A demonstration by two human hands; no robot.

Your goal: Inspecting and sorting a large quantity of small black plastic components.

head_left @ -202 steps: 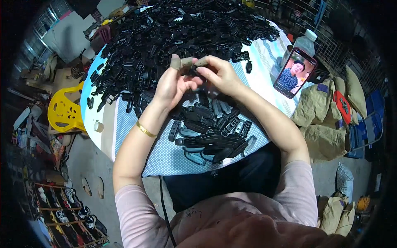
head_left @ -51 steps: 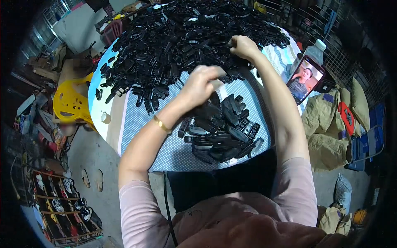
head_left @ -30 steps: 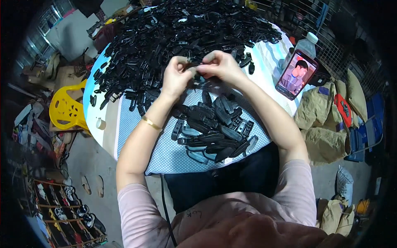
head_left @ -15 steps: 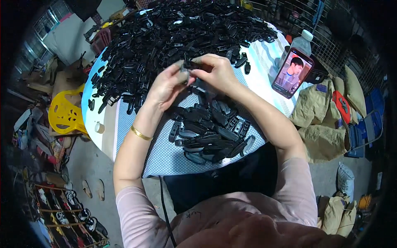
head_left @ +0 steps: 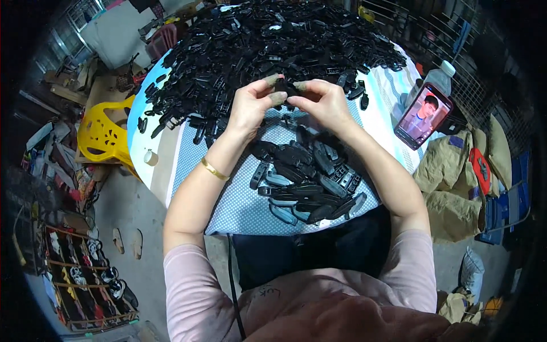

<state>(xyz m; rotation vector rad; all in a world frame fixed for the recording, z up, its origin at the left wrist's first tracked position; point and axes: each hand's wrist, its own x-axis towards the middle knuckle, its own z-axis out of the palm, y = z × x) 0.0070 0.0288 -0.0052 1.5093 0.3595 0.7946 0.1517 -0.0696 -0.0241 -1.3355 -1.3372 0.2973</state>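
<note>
One black plastic part (head_left: 286, 87), long axis hidden, sits finger-pinched between left hand (head_left: 249, 108) and right hand (head_left: 329, 107) at the near edge of the parts heap (head_left: 268, 43).

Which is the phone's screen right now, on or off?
On: the phone shows a bright, coloured picture of a person across its screen.

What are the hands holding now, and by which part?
A small black piece, pinched from its left side by the left hand and from its right by the right hand; exactly which part is too dark to tell.
</note>
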